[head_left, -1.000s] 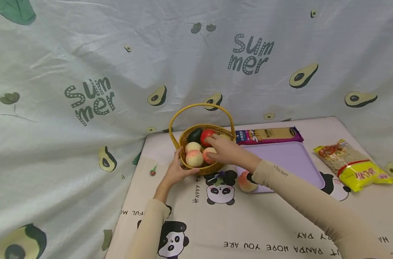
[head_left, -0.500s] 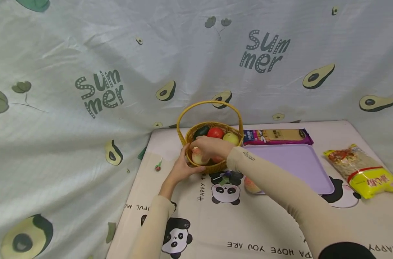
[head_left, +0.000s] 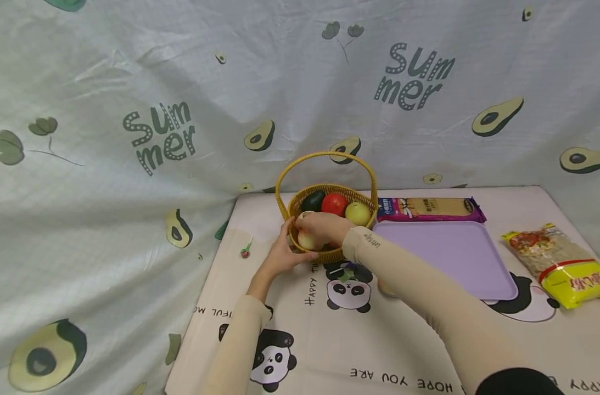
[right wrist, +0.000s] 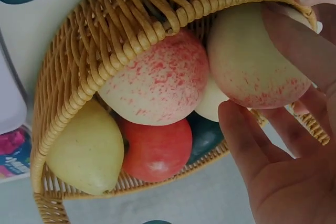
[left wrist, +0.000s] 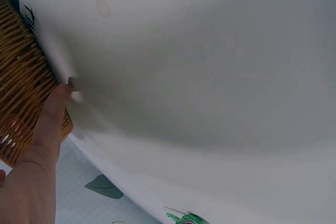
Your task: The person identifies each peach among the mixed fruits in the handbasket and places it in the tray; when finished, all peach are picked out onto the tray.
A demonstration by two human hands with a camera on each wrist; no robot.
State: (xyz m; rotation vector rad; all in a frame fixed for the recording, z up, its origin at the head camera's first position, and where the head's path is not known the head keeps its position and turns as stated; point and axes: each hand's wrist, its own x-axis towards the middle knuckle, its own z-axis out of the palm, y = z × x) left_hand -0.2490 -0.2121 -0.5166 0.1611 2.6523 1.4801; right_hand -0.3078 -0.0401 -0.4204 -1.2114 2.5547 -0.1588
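Peach [right wrist: 239,51] at the left end of the basket [right wrist: 79,69], just inside the rim, set between the digits of the right hand [head_left: 326,227]. Round, no clear long axis. Right hand nearer: fingers curled about the peach, one digit across its top, another tip at its underside; how firm the hold, cannot tell. Left hand [head_left: 284,255] just beyond the wall from the same peach, gripping the basket: fingertips over the rim, thumb laid along the outer wicker. Of the two hands, only the right is on fruit.

Pose: left forearm comes up steeply from the near edge of the bench [head_left: 324,345]; right forearm crosses on a long slant from the near right, wrist above the basket's near side.

Next out, same basket: second peach [right wrist: 163,85] beside the first. Behind, along the far rim: avocado [head_left: 313,201] at left, tomato [head_left: 334,204] mid, pear [head_left: 358,214] at right. Handle [head_left: 326,154] arches overhead, foot to foot left to right.

Right of the basket, tray [head_left: 443,258]; noodle pack [head_left: 430,209] along its far edge. Bag [head_left: 561,266] further right. Curtain [head_left: 260,66] behind all.
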